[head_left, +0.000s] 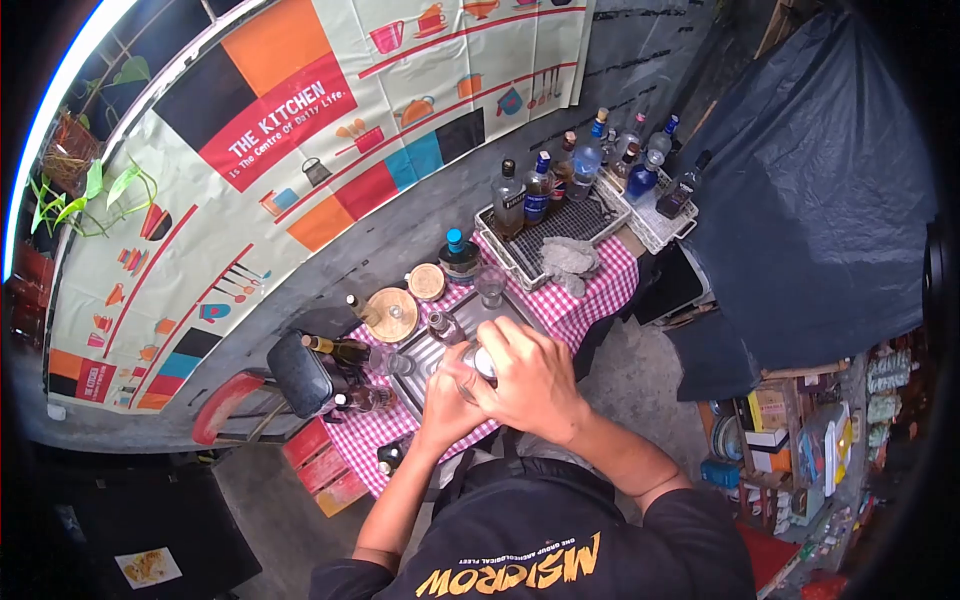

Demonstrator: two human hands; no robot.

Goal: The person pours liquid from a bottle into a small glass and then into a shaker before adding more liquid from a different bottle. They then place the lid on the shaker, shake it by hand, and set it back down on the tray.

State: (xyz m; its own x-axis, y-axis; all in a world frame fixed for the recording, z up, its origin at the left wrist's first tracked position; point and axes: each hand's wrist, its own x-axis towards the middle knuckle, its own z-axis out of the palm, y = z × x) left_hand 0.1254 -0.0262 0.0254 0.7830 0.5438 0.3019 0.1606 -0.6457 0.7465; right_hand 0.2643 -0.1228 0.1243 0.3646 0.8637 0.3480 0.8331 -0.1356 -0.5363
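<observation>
Both my hands are together over the front edge of a ridged metal tray (412, 366). My left hand (452, 400) is wrapped round a clear glass container (467, 380), whose full shape is hidden by the fingers. Over its top, my right hand (525, 378) has its fingers closed around a shiny metallic or clear piece (485, 362), too covered to name. Just beyond the hands, a small dark bottle (444, 327) stands on the tray, with an empty-looking glass (490, 285) behind it and another clear glass (399, 364) to the left.
Bottles lie or stand at the left by a black container (300, 374). Round woven lids (391, 315) and a blue-capped bottle (459, 258) are near the wall. At the back right, a wire-edged rack (520, 268) holds several bottles and a grey cloth (569, 260). A checkered tablecloth (603, 290) lies beneath.
</observation>
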